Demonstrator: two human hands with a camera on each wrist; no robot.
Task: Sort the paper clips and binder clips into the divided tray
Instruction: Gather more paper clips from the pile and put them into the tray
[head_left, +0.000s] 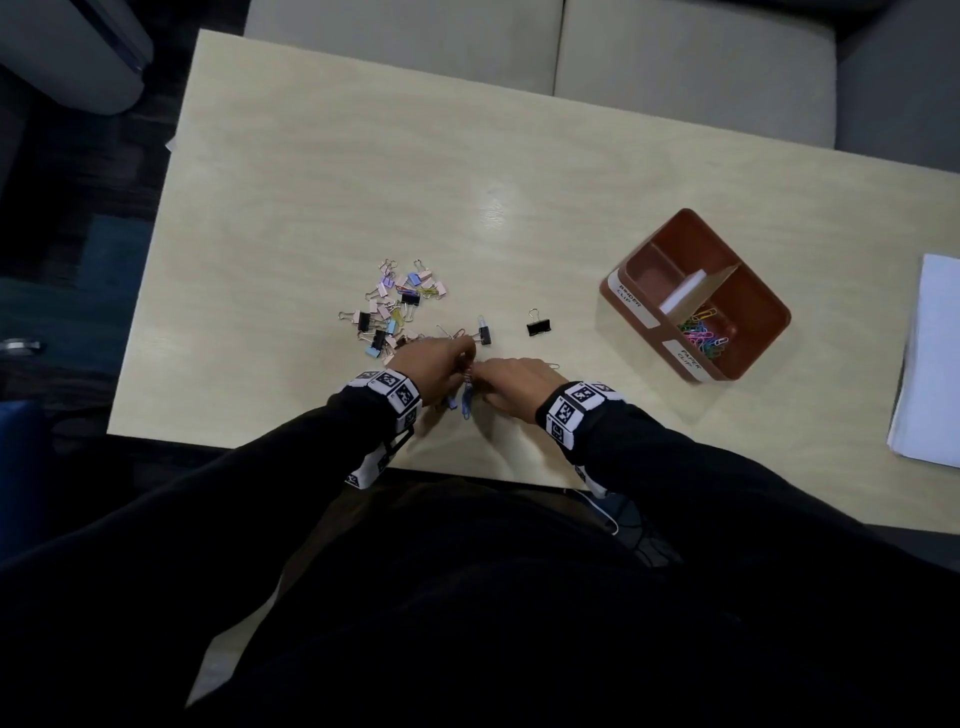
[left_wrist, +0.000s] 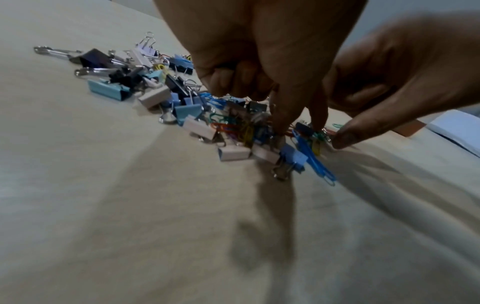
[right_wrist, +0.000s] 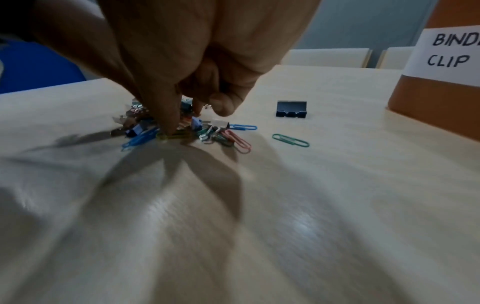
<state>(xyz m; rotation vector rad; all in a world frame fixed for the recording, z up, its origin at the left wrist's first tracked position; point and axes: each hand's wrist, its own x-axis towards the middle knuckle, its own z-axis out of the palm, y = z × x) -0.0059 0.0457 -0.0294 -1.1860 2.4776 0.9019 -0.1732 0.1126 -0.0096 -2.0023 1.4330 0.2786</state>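
Both hands meet over a tangle of coloured paper clips (left_wrist: 244, 127) and small binder clips near the table's front edge. My left hand (head_left: 465, 358) points its fingers down and pinches into the tangle (left_wrist: 298, 125). Opposite it, my right hand (head_left: 480, 376) has curled fingers and one fingertip (right_wrist: 168, 127) on a yellow-green paper clip (right_wrist: 179, 136). A blue paper clip (left_wrist: 317, 164) and a blue binder clip (left_wrist: 293, 158) lie just below the fingers. The main pile of binder clips (head_left: 395, 312) is spread out beyond the left hand. The brown divided tray (head_left: 769, 306) stands at the right, with paper clips (head_left: 701, 332) in its near compartment.
Two black binder clips (head_left: 538, 327) (head_left: 484, 335) lie apart between the pile and the tray. Loose green (right_wrist: 291, 139), pink (right_wrist: 239, 142) and blue (right_wrist: 244, 127) paper clips lie right of my right hand. A white paper stack (head_left: 930, 364) sits at the table's right edge.
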